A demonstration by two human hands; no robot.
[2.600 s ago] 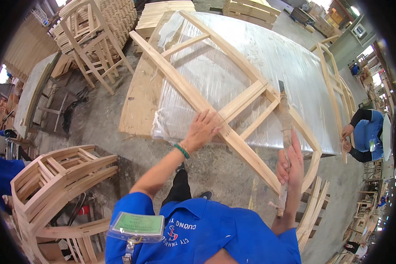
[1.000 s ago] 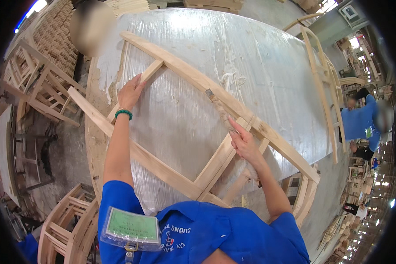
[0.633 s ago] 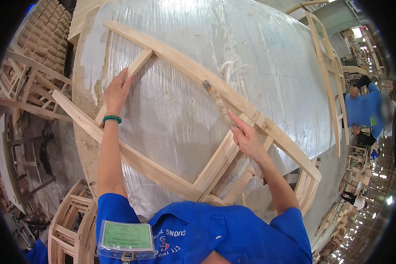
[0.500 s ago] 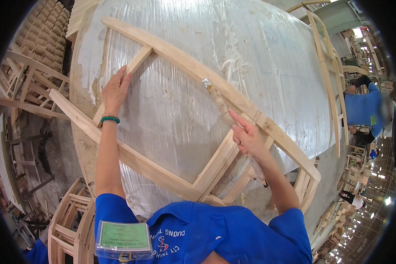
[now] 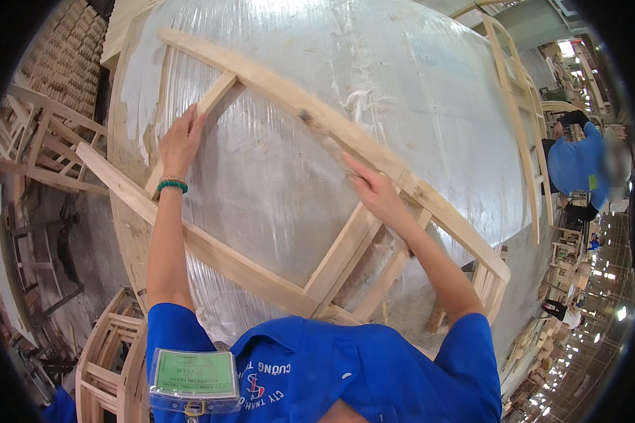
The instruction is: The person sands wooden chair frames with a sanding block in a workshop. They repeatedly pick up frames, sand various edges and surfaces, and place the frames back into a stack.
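A pale wooden chair-like frame [image 5: 254, 276] lies across a plastic-covered table [image 5: 430, 106]. My left hand [image 5: 181, 144] is closed round the short crosspiece [image 5: 217, 93] between its two long rails. My right hand [image 5: 378, 192] is wrapped round a long thin stick-like tool [image 5: 324, 139], its index finger stretched along it. The tool's dark front end lies at the inner edge of the far curved rail [image 5: 275, 83]; motion blurs it, and I cannot tell whether it touches. Part of the tool is hidden by my hand, and its exact kind is unclear.
More wooden frames stand at the left [image 5: 49, 144] and lower left [image 5: 109, 359]. A curved ladder-like frame [image 5: 516, 113] leans at the table's right side. A co-worker in a blue shirt [image 5: 578, 163] is beyond it at the right. Stacked wood pieces [image 5: 62, 53] rise at the upper left.
My right hand has moved up and left along the far rail with the stick-like tool, which is now blurred. My left hand keeps its hold on the crosspiece.
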